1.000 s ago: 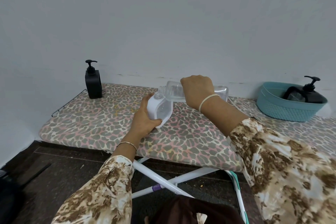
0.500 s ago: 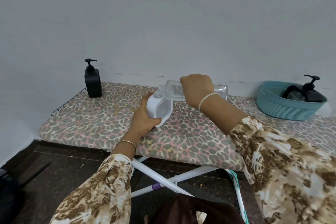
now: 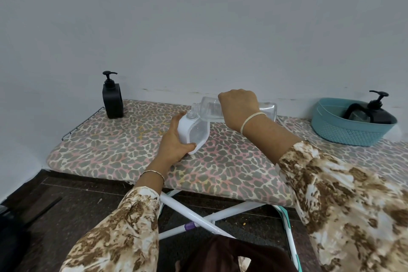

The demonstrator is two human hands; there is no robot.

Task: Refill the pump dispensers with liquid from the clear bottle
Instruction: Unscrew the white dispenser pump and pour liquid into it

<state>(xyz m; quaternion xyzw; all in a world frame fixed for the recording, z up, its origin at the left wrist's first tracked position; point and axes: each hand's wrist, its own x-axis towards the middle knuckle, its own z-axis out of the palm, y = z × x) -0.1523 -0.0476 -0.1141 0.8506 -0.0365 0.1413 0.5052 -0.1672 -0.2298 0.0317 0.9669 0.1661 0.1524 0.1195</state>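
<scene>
My left hand (image 3: 174, 141) grips a white dispenser bottle (image 3: 194, 132) with its pump off, tilted on the leopard-print ironing board (image 3: 123, 146). My right hand (image 3: 239, 106) holds the clear bottle (image 3: 212, 107) lying almost level above the board, its mouth touching the dispenser's open neck. A black pump dispenser (image 3: 112, 99) stands upright at the board's far left corner. Another black pump dispenser (image 3: 377, 111) lies in the teal basket (image 3: 344, 130) at the right.
The board stands against a plain grey wall. Its white crossed legs (image 3: 198, 216) show below the near edge, over a dark floor. A metal rack (image 3: 84, 121) sticks out at the board's left end. A dark object (image 3: 8, 238) sits at the lower left floor.
Almost nothing has moved; both hands hold the same pouring pose, with the clear bottle's mouth at the dispenser neck.
</scene>
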